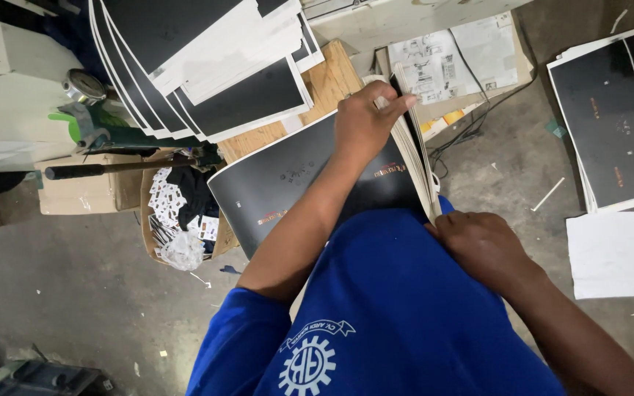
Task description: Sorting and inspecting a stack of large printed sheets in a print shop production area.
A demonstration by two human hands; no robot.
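- Floor: grey concrete, stained, scattered with small white paper scraps and a thin white strip near the right side
- Wooden board: pale plywood surface at upper centre, partly covered; its near edge is hidden under the black sheets
- Stack of black covers: large glossy black sheets with small gold print, lying from the board toward the person's body; left corner curls over the box below
- Left hand: on top of the stack at its far right corner, fingers bent over the fanned page edges, gripping them
- Right hand: against the blue shirt, closed on the near end of the same fanned white edges
- Fanned pile of black-and-white sheets: upper left, overhanging the board's far edge
- Cardboard box: below the stack's left corner, holding paper trimmings, dark cloth and crumpled plastic
- Metal handle bar: dark, horizontal, just left of the box, beneath a green machine part
- Printed white sheets: upper right of centre, with black cables trailing beside them
- Second pile of black covers: on the floor at far right, well apart from the hands, blank white sheet just below it
- Open floor: lower left and a strip between the person and the right pile
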